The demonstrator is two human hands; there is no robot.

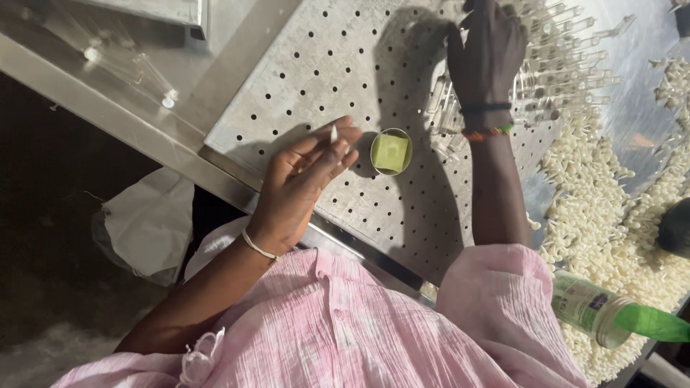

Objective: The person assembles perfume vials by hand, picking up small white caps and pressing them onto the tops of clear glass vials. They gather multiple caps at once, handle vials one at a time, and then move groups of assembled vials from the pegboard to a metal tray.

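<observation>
My left hand (305,176) rests over the perforated metal plate (316,65), palm up, pinching a small white plastic piece (333,134) between its fingertips. Just right of it stands a small round tin (391,151) holding a yellow-green pad. My right hand (489,50) reaches farther out, fingers curled down into a heap of clear plastic tubes (560,57); whether it grips one is hidden. Beaded and dark bands circle the right wrist, a thin bangle the left.
A large pile of small cream-white plastic pieces (611,208) covers the steel table at right. A green-capped bottle (611,312) lies by my right elbow. A white bag (147,223) hangs below the table edge at left. A dark object (675,226) sits at the right border.
</observation>
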